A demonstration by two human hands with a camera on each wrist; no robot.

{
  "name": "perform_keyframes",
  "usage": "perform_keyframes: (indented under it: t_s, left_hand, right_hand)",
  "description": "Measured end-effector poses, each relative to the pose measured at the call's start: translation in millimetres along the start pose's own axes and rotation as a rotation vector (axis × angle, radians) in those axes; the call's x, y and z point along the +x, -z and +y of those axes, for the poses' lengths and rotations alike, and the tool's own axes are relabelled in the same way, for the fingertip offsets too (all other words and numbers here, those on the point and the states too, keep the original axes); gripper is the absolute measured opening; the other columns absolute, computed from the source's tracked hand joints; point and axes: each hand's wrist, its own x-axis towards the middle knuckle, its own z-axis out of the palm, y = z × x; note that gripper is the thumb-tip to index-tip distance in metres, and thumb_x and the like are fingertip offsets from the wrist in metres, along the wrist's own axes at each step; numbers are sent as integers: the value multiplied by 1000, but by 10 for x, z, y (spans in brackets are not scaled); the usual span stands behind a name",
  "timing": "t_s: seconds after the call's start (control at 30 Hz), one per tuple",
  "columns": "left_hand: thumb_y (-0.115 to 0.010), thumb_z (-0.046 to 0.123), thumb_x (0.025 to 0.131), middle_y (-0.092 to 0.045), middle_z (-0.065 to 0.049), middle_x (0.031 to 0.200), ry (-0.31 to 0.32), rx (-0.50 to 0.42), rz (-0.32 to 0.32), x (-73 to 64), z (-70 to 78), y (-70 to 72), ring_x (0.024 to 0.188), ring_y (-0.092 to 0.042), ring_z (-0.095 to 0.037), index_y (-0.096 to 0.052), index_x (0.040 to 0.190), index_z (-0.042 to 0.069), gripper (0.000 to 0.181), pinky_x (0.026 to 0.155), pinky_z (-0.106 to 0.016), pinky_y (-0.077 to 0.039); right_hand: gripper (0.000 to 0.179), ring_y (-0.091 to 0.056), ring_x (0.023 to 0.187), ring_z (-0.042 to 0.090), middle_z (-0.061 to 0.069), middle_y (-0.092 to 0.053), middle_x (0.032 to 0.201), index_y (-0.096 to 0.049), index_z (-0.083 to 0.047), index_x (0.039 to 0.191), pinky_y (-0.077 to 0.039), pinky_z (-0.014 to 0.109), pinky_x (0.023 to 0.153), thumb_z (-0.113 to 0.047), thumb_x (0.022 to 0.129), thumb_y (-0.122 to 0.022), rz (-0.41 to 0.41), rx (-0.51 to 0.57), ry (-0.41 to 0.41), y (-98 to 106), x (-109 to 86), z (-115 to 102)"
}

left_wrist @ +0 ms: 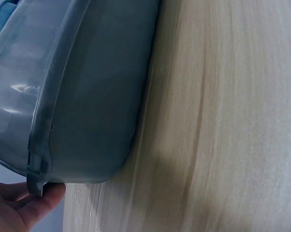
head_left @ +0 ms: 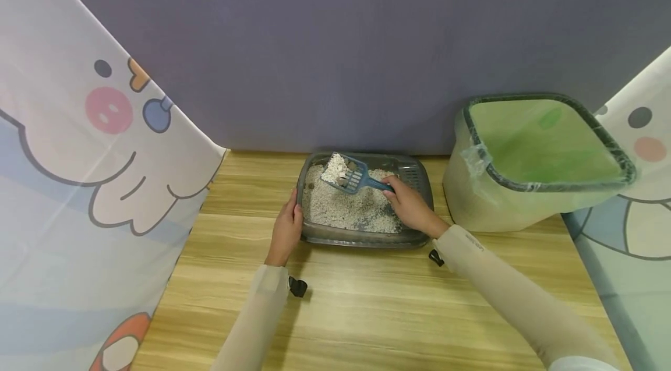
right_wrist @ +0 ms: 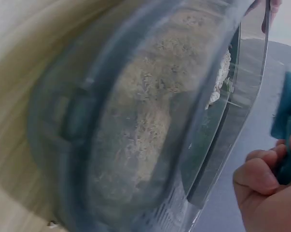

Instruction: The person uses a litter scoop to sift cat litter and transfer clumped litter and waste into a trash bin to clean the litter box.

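Note:
A grey litter box [head_left: 362, 237] with pale granular litter [head_left: 335, 208] sits on the wooden table. My left hand [head_left: 286, 228] grips its left side; in the left wrist view, thumb and fingers [left_wrist: 45, 205] pinch the rim at a corner. With my right hand [head_left: 411, 205] I hold the handle of a blue slotted litter scoop [head_left: 355, 177] above the litter. White litter and several brownish-grey clumps [head_left: 343, 180] lie on the scoop. Only part of the scoop [right_wrist: 289, 104] shows in the right wrist view, where my fingers [right_wrist: 256, 174] curl round its handle.
A bin [head_left: 487, 208] with a dark rim and a translucent greenish liner stands right of the litter box. Behind rises a grey-purple wall [head_left: 335, 50], and printed cartoon sheets [head_left: 63, 173] flank the table [head_left: 367, 313].

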Motion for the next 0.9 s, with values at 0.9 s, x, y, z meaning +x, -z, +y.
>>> perform_keyframes:
  t_s: [0.9]
  left_hand:
    - [-38, 24, 102, -50, -21, 133, -1, -7, 35, -32, 22, 10, 118, -48, -39, -35, 148, 11, 48, 95, -53, -38]
  right_hand:
    - [34, -47, 66, 17, 9, -53, 102, -49, -5, 130, -39, 33, 56, -16, 98, -51, 308, 20, 106, 266, -250, -180]
